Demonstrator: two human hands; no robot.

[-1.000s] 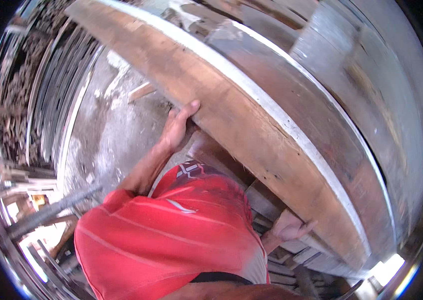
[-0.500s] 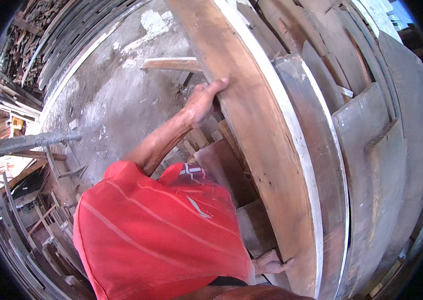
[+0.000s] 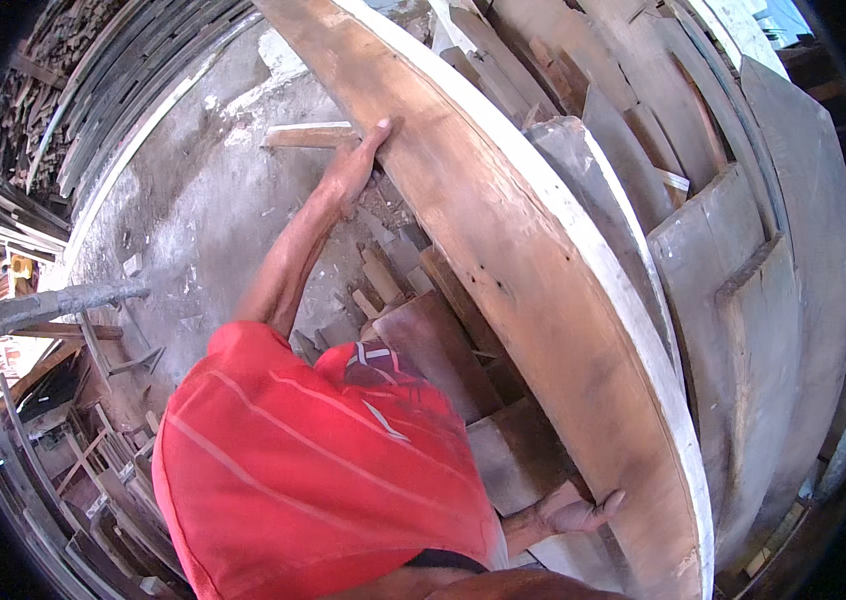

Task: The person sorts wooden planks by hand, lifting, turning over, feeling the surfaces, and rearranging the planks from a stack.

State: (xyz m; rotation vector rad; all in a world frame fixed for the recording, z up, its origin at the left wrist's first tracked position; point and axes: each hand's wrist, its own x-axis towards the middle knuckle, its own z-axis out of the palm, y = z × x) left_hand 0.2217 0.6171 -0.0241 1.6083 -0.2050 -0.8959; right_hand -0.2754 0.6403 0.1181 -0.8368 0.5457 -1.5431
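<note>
A long, wide wooden plank (image 3: 503, 250) slants from the top of the view down to the lower right. It has a brown face and a white far edge. My left hand (image 3: 355, 168) grips its near edge in the upper part, thumb on the face and the other fingers mostly hidden under it. Lower down, my right hand (image 3: 575, 510) holds the same edge, its thumb lying on the face. The plank lies over another white-edged board (image 3: 608, 190), which it partly covers.
Large flat boards (image 3: 773, 330) lean and overlap on the right. Wood offcuts (image 3: 423, 290) lie below the plank. A short white-edged piece (image 3: 308, 135) is near my left hand. Long timber (image 3: 133, 90) is stacked at far left, and a grey pole (image 3: 53, 305) juts in.
The plank has turned: its upper part has shifted left and its lower end right, covering more of the board behind. Both hands have moved along with it, still gripping.
</note>
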